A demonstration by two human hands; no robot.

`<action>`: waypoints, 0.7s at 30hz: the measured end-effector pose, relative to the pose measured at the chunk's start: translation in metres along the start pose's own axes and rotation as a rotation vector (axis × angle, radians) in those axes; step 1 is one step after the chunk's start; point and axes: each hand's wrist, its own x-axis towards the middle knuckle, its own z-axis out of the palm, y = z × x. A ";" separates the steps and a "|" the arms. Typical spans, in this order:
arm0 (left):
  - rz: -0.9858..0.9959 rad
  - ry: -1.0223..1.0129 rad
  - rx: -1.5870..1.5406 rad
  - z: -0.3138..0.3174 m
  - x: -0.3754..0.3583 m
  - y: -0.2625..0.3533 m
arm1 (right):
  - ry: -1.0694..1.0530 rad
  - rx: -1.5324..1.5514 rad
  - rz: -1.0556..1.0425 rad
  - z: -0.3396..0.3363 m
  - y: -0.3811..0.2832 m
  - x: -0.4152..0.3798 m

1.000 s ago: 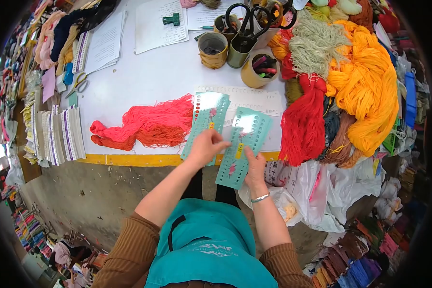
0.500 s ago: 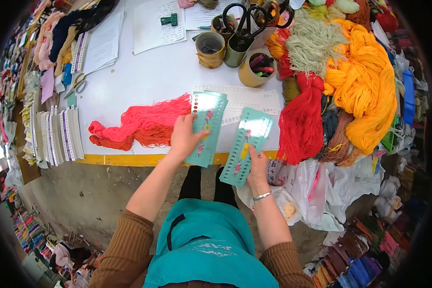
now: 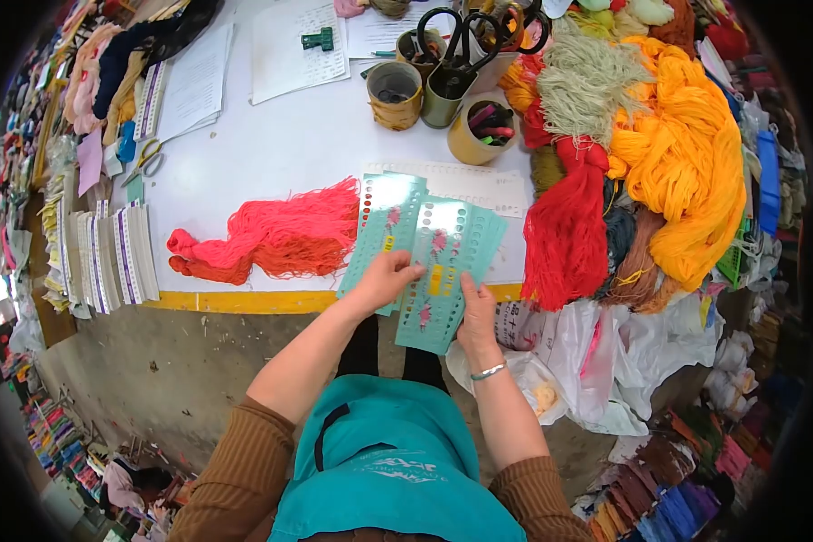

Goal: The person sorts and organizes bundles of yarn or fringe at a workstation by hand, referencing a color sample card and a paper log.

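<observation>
Several teal punched cards with rows of holes, pink flower prints and yellow labels are between my hands at the table's front edge. My right hand [image 3: 478, 314] grips the fanned cards [image 3: 436, 237] by their right edge, thumb on top. My left hand [image 3: 387, 283] is closed at the left edge of the front card, thumb over it, its fingertips partly hidden. Behind that hand, another teal card stack [image 3: 379, 212] lies tilted on the table, partly overlapped. Just left of it lies a pink and red thread hank [image 3: 275, 230].
White punched cards [image 3: 492, 185] lie behind the teal ones. Pots of pens and scissors, including a yellow cup [image 3: 483, 131], stand at the back. Orange yarn [image 3: 696, 163] and a red hank [image 3: 567, 226] fill the right side. Card stacks [image 3: 113, 253] and small scissors [image 3: 147, 161] are left.
My left hand has moved right and down, from the left card stack to the cards in my right hand. Those cards have shifted left, are fanned out and now overlap the left stack.
</observation>
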 end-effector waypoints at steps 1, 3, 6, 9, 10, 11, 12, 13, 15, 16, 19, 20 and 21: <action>-0.049 -0.013 0.006 -0.007 -0.003 0.008 | 0.009 -0.002 -0.016 -0.003 0.001 0.002; -0.090 0.002 0.050 -0.022 -0.002 0.011 | 0.042 -0.021 -0.032 -0.010 0.001 0.004; -0.044 0.053 -0.077 -0.048 0.011 0.002 | 0.087 -0.034 -0.042 -0.019 -0.006 0.007; 0.246 0.588 0.584 -0.040 0.000 0.016 | 0.096 -0.025 -0.034 -0.022 -0.008 0.008; 0.195 0.479 0.600 -0.036 -0.003 0.017 | 0.092 -0.020 -0.031 -0.020 -0.008 0.007; 0.141 0.374 0.514 -0.026 -0.006 0.019 | 0.092 -0.021 -0.029 -0.018 -0.008 0.006; 0.087 0.269 0.426 -0.013 -0.008 0.021 | 0.070 -0.033 -0.019 -0.010 -0.010 0.003; 0.022 0.182 0.307 -0.002 -0.009 0.023 | 0.049 -0.045 -0.009 -0.006 -0.008 0.001; -0.068 0.118 0.163 0.009 -0.011 0.024 | 0.025 -0.036 -0.013 0.002 -0.002 -0.001; -0.156 0.053 0.019 0.012 -0.011 0.023 | 0.002 -0.027 -0.019 0.003 -0.001 -0.001; -0.040 0.052 -0.158 0.008 -0.006 0.009 | 0.010 0.021 -0.011 0.001 0.003 0.003; -0.041 0.055 -0.157 0.001 -0.006 0.004 | 0.007 0.022 -0.009 -0.001 0.003 0.004; -0.058 0.055 -0.112 -0.009 -0.007 0.009 | 0.027 0.024 -0.019 -0.002 0.002 0.004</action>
